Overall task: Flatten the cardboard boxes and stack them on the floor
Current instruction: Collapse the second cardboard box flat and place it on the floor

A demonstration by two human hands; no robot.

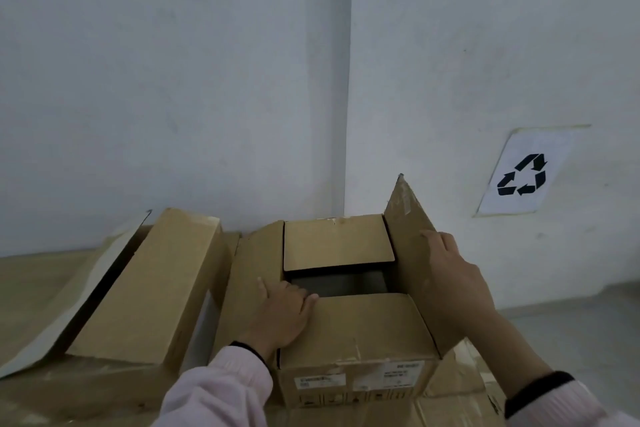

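A brown cardboard box [353,333] stands in front of me with its top flaps partly open and a dark gap in the middle. My left hand [282,312] lies flat on the left side of the top, fingers straight, over the seam between the left flap and the near flap. My right hand [453,274] presses with straight fingers against the inner face of the right flap [408,218], which stands up at a slant. The far flap [337,241] lies folded inward. A second, longer cardboard box [152,288] lies to the left, one end open.
Flat cardboard [457,402] lies under and around the boxes. White walls meet in a corner behind them. A paper recycling sign [526,173] hangs on the right wall. Grey floor [571,333] shows at the right.
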